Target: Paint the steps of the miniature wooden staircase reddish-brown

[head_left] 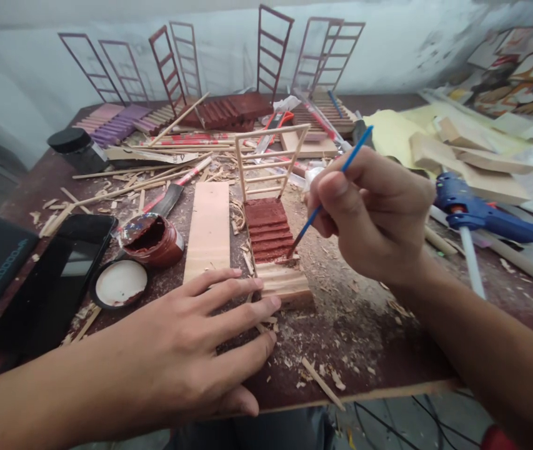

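My right hand (376, 215) is closed in a pinch on a thin blue paintbrush (336, 178), whose tip touches the slatted seat of a small wooden model chair (273, 240). The seat's upper slats are painted dark red; the slats nearest me and the ladder-like back are bare wood. My left hand (200, 340) lies flat with fingers spread on the table, fingertips touching the chair's near edge. An open pot of red-brown paint (154, 240) stands left of the chair, its white lid (120, 284) beside it.
A bare wooden plank (209, 228) lies left of the chair. A black phone (55, 281) is at the left, a blue glue gun (482, 212) at the right. Several painted model chairs (229, 109) line the back. Sticks and shavings (341, 306) litter the table.
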The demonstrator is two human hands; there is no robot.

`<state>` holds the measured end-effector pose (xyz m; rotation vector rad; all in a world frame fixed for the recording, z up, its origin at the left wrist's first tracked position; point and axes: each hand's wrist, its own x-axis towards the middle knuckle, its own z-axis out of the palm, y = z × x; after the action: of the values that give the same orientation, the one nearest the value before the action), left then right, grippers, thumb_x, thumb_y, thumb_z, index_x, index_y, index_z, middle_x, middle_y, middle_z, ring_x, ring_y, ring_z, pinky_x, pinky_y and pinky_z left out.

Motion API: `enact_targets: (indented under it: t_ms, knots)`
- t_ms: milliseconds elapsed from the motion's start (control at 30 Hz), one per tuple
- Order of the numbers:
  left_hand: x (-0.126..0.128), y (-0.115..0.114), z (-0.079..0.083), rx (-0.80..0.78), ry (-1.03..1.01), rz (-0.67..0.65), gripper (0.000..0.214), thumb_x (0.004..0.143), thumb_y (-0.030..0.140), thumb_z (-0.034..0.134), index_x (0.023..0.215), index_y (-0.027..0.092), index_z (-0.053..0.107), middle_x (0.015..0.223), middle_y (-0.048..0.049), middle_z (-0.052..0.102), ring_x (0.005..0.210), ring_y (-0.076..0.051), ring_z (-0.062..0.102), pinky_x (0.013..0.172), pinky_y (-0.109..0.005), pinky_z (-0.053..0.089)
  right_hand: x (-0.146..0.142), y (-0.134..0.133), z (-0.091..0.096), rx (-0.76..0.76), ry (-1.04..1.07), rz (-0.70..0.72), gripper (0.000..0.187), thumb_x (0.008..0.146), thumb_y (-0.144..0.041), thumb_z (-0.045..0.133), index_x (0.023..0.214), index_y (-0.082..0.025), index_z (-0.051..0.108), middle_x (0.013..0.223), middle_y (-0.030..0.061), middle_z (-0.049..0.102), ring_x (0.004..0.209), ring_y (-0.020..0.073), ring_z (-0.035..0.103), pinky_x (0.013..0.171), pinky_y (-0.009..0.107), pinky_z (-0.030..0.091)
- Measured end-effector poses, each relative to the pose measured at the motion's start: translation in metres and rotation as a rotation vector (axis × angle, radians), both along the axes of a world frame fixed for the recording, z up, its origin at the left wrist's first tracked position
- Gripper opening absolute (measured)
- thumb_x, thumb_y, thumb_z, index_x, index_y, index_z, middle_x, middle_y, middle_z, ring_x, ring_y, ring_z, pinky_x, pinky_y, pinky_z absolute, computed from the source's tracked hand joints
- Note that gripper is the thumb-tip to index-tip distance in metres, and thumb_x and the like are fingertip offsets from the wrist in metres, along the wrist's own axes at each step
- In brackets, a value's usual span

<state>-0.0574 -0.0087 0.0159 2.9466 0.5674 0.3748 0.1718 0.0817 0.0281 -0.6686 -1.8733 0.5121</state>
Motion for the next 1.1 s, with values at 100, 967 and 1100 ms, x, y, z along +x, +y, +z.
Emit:
enact_targets:
  t_ms: [100,967,1100]
  knots:
    - [0.0,0.0,0.001,-0.005,0.006,0.002,0.044,0.099,0.048,0.048,0.125,0.015,0.06,0.141,-0.0093,0.054,0.13,-0.033,0.049,0.11,-0.052,0.04,0.0,-0.002,0.0,-0.043,0.017,0.042,0.03,0.097,-0.034,0.053,0.07,-0.021,0.055,0.054,-0.0039,0.049,0.042,0.0061,0.041,0.039,0.025,0.03]
    - [-0.003,0.0,0.005,0.016,0.001,-0.004,0.04,0.102,0.05,0.041,0.115,0.017,0.059,0.141,-0.0113,0.052,0.133,-0.028,0.046,0.113,-0.047,0.034,-0.054,-0.012,0.037,-0.077,0.084,0.072,0.014,0.094,-0.029,0.059,0.088,-0.019,0.066,0.064,-0.0025,0.059,0.044,0.0043,0.045,0.037,0.023,0.032]
    - [-0.004,-0.001,0.005,0.04,-0.006,0.001,0.041,0.102,0.049,0.041,0.117,0.015,0.058,0.137,-0.0133,0.054,0.131,-0.028,0.048,0.112,-0.046,0.036,-0.073,-0.011,0.041,0.003,-0.023,0.117,0.011,0.093,-0.027,0.061,0.087,-0.019,0.065,0.071,-0.0008,0.063,0.057,0.0068,0.052,0.049,0.023,0.04]
